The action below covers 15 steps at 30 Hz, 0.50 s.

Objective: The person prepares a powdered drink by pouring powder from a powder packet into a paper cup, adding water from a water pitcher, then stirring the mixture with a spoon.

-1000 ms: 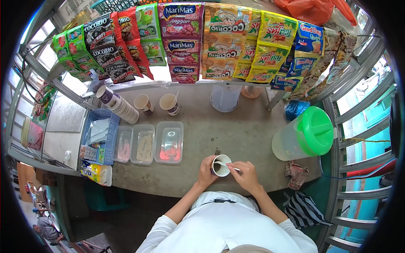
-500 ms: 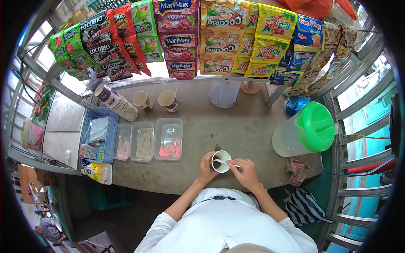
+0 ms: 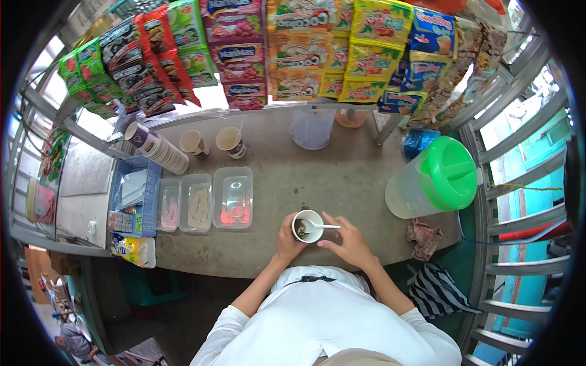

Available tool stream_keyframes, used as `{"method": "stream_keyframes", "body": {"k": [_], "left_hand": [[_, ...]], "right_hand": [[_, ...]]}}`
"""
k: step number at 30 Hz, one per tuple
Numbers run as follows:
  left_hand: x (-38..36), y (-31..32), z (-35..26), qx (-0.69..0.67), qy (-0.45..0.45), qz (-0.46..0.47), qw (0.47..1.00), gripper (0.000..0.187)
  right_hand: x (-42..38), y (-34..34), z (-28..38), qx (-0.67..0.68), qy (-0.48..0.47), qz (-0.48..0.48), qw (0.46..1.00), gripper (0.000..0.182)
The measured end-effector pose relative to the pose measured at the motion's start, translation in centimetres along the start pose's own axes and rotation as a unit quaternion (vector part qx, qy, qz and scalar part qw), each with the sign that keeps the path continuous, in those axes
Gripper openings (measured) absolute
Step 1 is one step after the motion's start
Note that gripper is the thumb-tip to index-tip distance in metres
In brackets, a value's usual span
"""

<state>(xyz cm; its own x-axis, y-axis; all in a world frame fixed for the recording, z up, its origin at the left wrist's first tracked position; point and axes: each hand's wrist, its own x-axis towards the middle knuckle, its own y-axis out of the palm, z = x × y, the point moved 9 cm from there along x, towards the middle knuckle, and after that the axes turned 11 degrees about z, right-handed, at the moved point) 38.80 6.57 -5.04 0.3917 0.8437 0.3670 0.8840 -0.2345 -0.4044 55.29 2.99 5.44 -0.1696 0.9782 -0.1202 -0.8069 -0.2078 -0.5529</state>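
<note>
Cup (image 3: 306,226) holds dark liquid and spoon (image 3: 317,226); left hand (image 3: 285,236) grips it, right hand (image 3: 345,239) half-open beside

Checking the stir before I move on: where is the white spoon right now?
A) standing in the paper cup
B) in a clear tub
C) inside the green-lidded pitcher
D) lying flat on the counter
A: the white spoon has its bowl inside the paper cup, which the left hand grips.
</note>
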Motion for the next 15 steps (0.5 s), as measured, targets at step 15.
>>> {"method": "stream_keyframes", "body": {"k": [15], "left_hand": [[-1.2, -1.0, 0.9, 0.041, -0.059, -0.009, 0.997, 0.096]], "right_hand": [[-16.7, -9.7, -20.0, -0.328, 0.283, -0.333, 0.837, 0.044]]}}
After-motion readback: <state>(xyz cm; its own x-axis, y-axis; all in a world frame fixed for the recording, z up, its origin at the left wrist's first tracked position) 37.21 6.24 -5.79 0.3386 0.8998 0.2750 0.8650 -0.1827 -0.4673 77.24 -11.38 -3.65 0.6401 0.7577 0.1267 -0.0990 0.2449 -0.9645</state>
